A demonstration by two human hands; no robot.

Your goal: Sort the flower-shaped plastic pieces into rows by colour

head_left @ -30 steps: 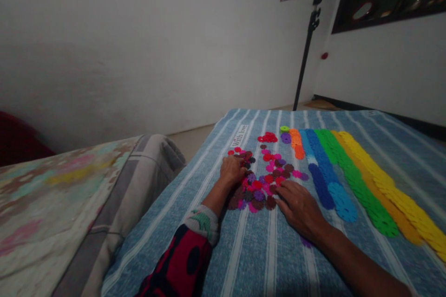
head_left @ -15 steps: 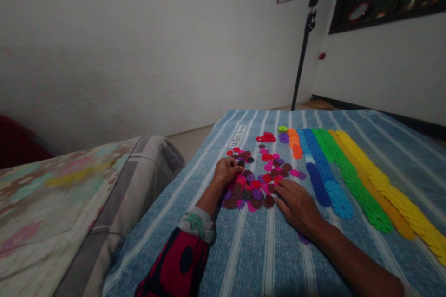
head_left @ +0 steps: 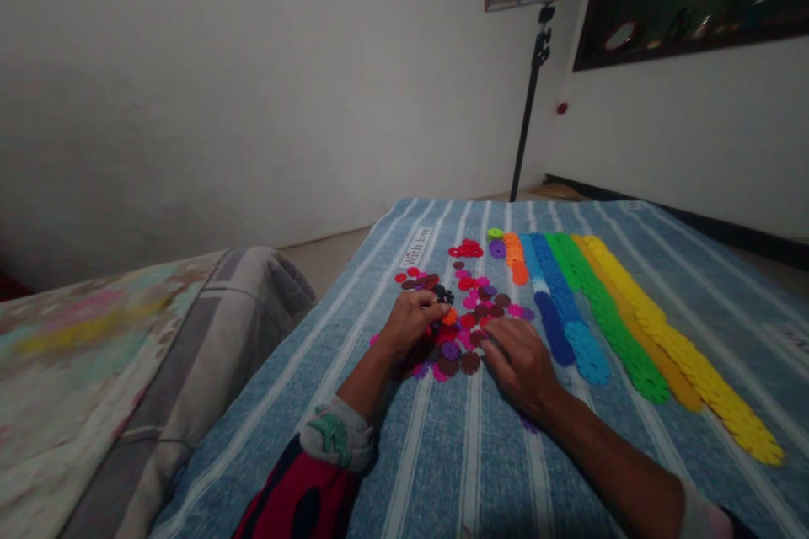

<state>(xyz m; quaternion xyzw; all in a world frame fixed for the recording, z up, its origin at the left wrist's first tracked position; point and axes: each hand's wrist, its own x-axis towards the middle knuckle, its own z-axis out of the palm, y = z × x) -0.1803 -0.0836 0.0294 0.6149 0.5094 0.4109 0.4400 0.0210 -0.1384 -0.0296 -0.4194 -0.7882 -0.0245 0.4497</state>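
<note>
My left hand [head_left: 404,326] is over the left part of a loose pile of small notched plastic discs. Its thumb and fingers pinch black notched discs [head_left: 445,295], and an orange disc [head_left: 449,317] shows at the fingertips. Around and beneath lie brown discs [head_left: 470,363], purple discs [head_left: 450,350], and pink and red ones. My right hand [head_left: 523,360] rests at the pile's right edge, palm down, fingers loosely stretched onto the discs. Whether anything is under its fingertips is hidden.
Sorted rows lie to the right: orange [head_left: 517,259], dark blue [head_left: 554,328], green [head_left: 623,337] and yellow discs [head_left: 670,328]. A red cluster [head_left: 466,248] sits behind the pile. The striped cloth [head_left: 354,438] covers the table. A black stand [head_left: 527,109] rises behind it.
The view has turned slightly right. My left hand has moved right over the pile, and an orange disc now shows at its fingertips. My right hand stays at the pile's right edge.
</note>
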